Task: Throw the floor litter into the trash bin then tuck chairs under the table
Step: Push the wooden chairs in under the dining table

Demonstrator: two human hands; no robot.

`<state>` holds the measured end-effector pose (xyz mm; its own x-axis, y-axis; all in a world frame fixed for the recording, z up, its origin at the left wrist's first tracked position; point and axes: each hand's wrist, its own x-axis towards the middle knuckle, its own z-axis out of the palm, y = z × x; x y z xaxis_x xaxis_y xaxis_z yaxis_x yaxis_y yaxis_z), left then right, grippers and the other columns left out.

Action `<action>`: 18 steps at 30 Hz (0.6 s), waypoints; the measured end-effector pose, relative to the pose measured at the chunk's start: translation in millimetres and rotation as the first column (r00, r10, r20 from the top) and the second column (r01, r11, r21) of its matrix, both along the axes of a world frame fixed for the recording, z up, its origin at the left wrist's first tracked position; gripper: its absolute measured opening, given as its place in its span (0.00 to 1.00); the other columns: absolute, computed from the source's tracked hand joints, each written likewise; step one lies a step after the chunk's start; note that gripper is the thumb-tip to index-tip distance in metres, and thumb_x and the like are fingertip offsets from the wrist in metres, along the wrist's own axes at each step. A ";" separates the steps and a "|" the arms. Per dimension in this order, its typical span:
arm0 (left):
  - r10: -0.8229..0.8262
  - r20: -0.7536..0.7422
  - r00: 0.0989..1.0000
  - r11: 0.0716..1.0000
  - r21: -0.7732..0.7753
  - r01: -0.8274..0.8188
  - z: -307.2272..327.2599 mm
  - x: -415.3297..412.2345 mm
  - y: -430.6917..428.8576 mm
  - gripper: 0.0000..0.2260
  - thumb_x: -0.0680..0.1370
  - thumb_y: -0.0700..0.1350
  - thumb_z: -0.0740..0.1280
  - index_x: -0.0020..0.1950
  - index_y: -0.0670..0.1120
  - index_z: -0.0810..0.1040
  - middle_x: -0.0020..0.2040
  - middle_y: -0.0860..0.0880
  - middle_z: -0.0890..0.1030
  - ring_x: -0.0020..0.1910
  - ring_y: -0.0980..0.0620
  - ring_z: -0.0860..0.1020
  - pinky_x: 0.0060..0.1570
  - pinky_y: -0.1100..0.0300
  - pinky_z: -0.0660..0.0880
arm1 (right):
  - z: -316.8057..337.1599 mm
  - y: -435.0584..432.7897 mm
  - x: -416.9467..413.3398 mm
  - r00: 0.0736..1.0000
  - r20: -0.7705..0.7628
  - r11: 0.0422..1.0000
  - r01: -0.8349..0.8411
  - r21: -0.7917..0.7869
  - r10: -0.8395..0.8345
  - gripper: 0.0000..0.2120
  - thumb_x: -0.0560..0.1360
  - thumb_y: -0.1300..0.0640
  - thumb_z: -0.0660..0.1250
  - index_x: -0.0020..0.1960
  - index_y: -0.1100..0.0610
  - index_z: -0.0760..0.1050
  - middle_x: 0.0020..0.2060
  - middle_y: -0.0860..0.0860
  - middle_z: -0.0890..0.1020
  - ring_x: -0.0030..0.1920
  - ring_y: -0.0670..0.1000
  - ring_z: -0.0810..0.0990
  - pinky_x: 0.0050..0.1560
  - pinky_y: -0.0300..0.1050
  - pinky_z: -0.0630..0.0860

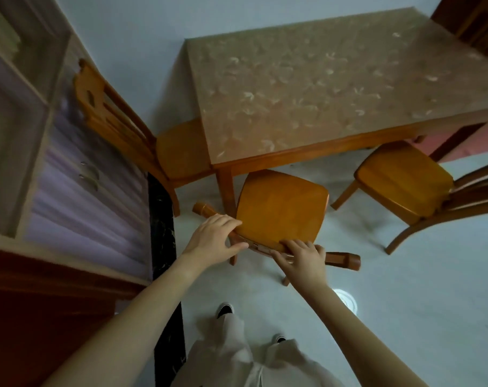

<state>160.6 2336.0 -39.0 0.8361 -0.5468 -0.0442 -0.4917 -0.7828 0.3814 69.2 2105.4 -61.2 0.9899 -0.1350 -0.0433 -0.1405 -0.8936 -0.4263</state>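
Observation:
A wooden chair (pixel 279 208) stands right in front of me, its seat facing the near edge of the table (pixel 321 88). My left hand (pixel 213 237) grips the left part of its backrest top rail. My right hand (pixel 303 259) grips the rail's right part. The seat's front edge lies just under the table's front rim, beside the table leg (pixel 226 188). A second chair (pixel 142 141) stands at the table's left side, seat partly under the top. A third chair (pixel 410 185) stands at the right, pulled out from the table. No litter or trash bin shows.
A cabinet with pale purple doors (pixel 78 185) and a dark plinth (pixel 162 219) runs along the left, close to the left chair. Light tiled floor (pixel 404 303) spreads to the right and behind. My feet (pixel 224 310) stand just behind the chair.

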 end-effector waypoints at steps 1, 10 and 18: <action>-0.043 -0.009 0.999 0.999 0.008 0.044 -3.5 9.2 2.0 0.27 0.73 0.68 0.61 0.63 0.51 0.74 0.61 0.53 0.77 0.64 0.52 0.71 0.65 0.53 0.66 | -2.7 1.5 -0.2 0.999 0.043 0.999 0.033 0.006 -0.033 0.19 0.75 0.35 0.63 0.53 0.48 0.81 0.45 0.45 0.83 0.49 0.52 0.77 0.57 0.52 0.64; -0.162 -0.002 0.987 0.981 -0.110 0.160 -28.0 50.2 -7.2 0.20 0.66 0.69 0.67 0.40 0.54 0.74 0.39 0.58 0.77 0.39 0.56 0.74 0.43 0.57 0.70 | -11.4 0.1 3.3 0.964 0.142 0.962 0.198 0.186 -0.226 0.26 0.66 0.26 0.65 0.43 0.47 0.84 0.36 0.40 0.82 0.42 0.42 0.74 0.55 0.47 0.62; -0.057 0.058 0.997 0.967 -0.246 0.070 -39.0 37.0 -26.6 0.18 0.61 0.62 0.77 0.36 0.50 0.79 0.35 0.56 0.80 0.37 0.54 0.76 0.40 0.57 0.67 | -13.0 -26.0 2.8 0.964 0.152 0.958 0.181 0.222 -0.217 0.25 0.64 0.26 0.66 0.45 0.45 0.84 0.38 0.42 0.84 0.43 0.42 0.76 0.57 0.46 0.61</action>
